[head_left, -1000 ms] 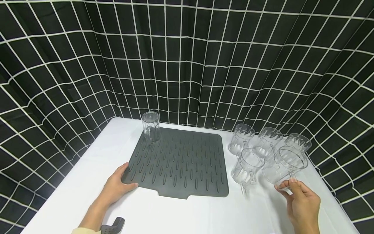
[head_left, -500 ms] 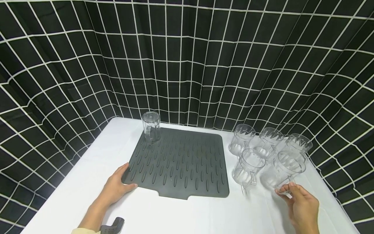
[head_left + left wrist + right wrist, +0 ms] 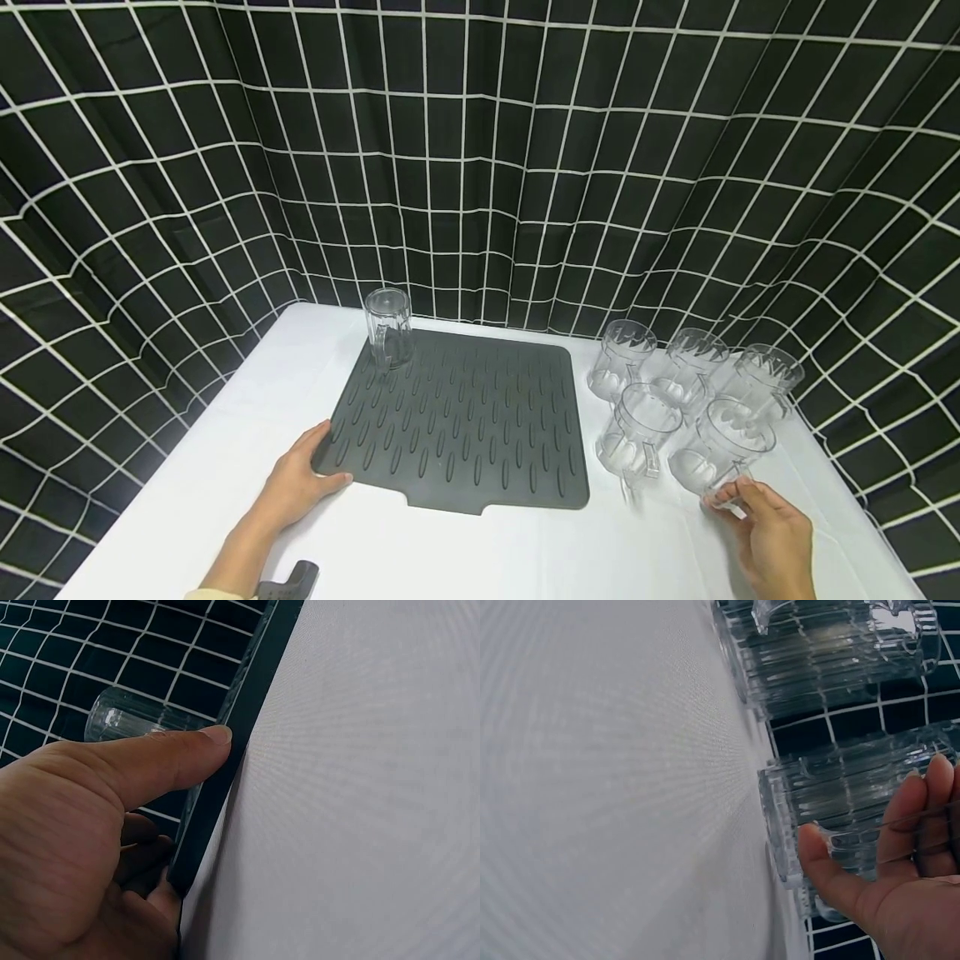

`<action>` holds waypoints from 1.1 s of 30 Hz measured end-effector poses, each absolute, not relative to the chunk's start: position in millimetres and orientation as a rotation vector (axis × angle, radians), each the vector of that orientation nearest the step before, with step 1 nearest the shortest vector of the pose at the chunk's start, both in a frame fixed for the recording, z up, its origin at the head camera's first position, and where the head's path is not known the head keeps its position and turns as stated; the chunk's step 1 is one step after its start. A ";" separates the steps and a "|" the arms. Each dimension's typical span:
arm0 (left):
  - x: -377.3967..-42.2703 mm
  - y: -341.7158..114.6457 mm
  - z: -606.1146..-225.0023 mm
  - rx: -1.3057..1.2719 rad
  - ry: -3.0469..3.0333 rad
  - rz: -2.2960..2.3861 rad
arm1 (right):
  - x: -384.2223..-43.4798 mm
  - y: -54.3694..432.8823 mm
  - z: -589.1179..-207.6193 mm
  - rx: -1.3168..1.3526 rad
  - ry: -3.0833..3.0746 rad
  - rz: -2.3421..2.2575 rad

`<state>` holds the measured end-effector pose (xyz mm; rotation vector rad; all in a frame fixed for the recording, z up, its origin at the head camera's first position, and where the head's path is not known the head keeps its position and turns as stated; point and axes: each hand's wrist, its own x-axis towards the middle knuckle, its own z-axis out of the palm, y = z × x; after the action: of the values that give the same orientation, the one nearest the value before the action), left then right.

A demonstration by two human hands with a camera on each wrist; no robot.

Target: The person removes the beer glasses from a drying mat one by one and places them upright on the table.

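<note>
My right hand [image 3: 772, 533] pinches the handle of a clear mug [image 3: 723, 450], the front right one in a group of several. Thumb and fingers are curled at that handle in the right wrist view, where the mug [image 3: 840, 795] stands on the white cloth. My left hand [image 3: 296, 479] rests at the front left corner of a dark grey drying mat [image 3: 465, 417], fingers spread. Its thumb [image 3: 172, 761] lies along the mat's front edge in the left wrist view. Another clear mug [image 3: 389, 329] stands on the mat's back left corner.
Left of the held mug stands a clear mug [image 3: 637, 429]. Behind are more mugs: one at left [image 3: 621, 358], a middle mug [image 3: 686, 367] and a right mug [image 3: 765, 375]. A black curtain [image 3: 465, 167] with white grid lines surrounds the white table [image 3: 525, 554].
My right hand has lowered the held mug slightly, toward me and a little left, onto the cloth. The left hand and the mat have stayed in place.
</note>
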<state>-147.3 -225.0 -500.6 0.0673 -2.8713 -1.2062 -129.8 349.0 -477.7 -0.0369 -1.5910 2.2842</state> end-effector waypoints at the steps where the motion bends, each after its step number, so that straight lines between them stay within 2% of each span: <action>1: -147.1 -225.0 -500.5 0.069 -2.873 -1.208 | -129.6 349.5 -478.3 -0.022 -1.583 2.297; 7: -146.4 -224.8 -499.9 0.081 -2.877 -1.218 | -129.7 354.0 -480.5 0.074 -1.558 2.374; 12: -146.5 -224.4 -499.8 0.080 -2.874 -1.222 | -128.2 357.7 -477.2 -0.004 -1.633 2.366; 15: -146.3 -224.5 -500.3 0.076 -2.868 -1.218 | -126.1 359.3 -472.3 -0.151 -1.721 2.307; 20: -146.8 -224.9 -499.7 0.070 -2.862 -1.218 | -125.8 356.2 -459.8 -0.671 -1.801 2.009; 23: -147.6 -225.4 -499.2 0.065 -2.857 -1.217 | -124.7 355.0 -451.2 -0.837 -1.783 1.809; 33: -146.8 -226.7 -501.4 0.065 -2.851 -1.226 | -95.9 322.9 -404.8 -0.630 -1.429 1.709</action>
<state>-146.8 -226.7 -501.4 0.0649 -2.8513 -1.2264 -95.9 322.9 -404.8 -0.6295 -1.4294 1.7092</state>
